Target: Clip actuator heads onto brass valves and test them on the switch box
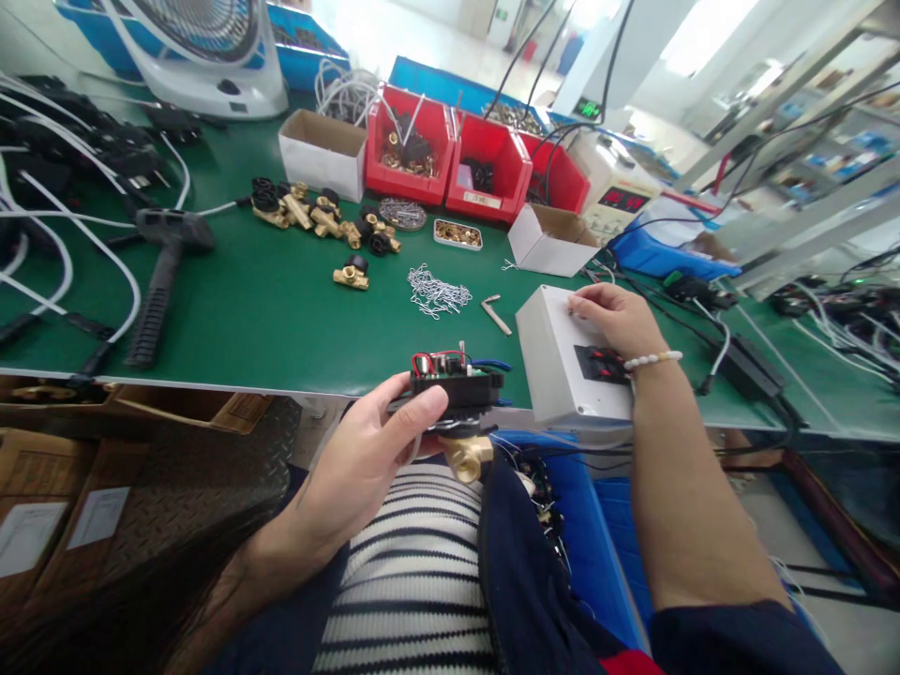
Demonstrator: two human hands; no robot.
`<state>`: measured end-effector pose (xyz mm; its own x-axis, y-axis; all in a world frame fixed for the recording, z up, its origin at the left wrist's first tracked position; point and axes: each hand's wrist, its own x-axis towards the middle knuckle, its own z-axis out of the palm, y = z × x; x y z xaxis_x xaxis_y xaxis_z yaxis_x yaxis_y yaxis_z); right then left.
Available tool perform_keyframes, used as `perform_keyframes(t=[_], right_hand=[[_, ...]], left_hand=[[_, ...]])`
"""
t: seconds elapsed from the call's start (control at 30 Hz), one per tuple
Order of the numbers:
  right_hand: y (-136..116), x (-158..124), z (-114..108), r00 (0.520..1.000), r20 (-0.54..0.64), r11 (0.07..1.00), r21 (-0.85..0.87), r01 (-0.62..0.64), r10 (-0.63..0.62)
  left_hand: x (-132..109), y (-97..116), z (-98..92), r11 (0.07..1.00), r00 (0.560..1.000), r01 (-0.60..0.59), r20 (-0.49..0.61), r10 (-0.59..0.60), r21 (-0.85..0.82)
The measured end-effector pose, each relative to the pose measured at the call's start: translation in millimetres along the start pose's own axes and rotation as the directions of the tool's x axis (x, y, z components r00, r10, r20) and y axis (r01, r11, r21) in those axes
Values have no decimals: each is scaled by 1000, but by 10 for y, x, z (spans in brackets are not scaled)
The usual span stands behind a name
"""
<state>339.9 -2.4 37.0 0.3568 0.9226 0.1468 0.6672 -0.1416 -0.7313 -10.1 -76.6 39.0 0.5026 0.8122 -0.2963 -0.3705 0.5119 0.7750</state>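
My left hand [380,459] grips a motorized valve actuator [457,386] in front of the table edge. Its black housing is uncovered, showing a circuit board with red and blue wires, and a brass valve body [466,457] sits below it. Over on the right, my right hand [615,314] rests on a light grey control box [552,361]. Thumb and forefinger are pinched at a tiny part on its top face, mostly hidden by the fingertips. A black panel piece [601,364] with red on it is set into the box beside my wrist.
Behind lie metal clips [440,291], a hex key [496,315], brass valves [316,214] and a tray of brass parts [457,233]. Red bins [485,169], white cartons [323,155] and a power supply [611,183] line the back. A black hammer-shaped tool [165,272] lies left, near cables.
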Motion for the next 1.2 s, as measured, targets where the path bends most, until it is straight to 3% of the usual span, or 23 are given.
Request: perform_keyframes(t=[0.07,0.17,0.57,0.93,1.2], right_hand=[[1,3,2,1000,2,1000,2,0,0],[10,5,5,1000,0,1000,2,0,0],[28,-2,1,1000,-1,1000,1,4,-4],[13,-5,12,1000,-2,1000,-1,2,-2],[66,25,7,1000,2,1000,-2,13,-13]], left_hand=[[21,7,15,991,999,42,27,-39,-125],[13,15,33,982,996,57,78,-44,-178],[-41,13,36,982,992,38,124,-16,-182],[-15,22,21,959,997,18,79,4,-281],[-6,59,6,937,990,118,110,-87,-327]])
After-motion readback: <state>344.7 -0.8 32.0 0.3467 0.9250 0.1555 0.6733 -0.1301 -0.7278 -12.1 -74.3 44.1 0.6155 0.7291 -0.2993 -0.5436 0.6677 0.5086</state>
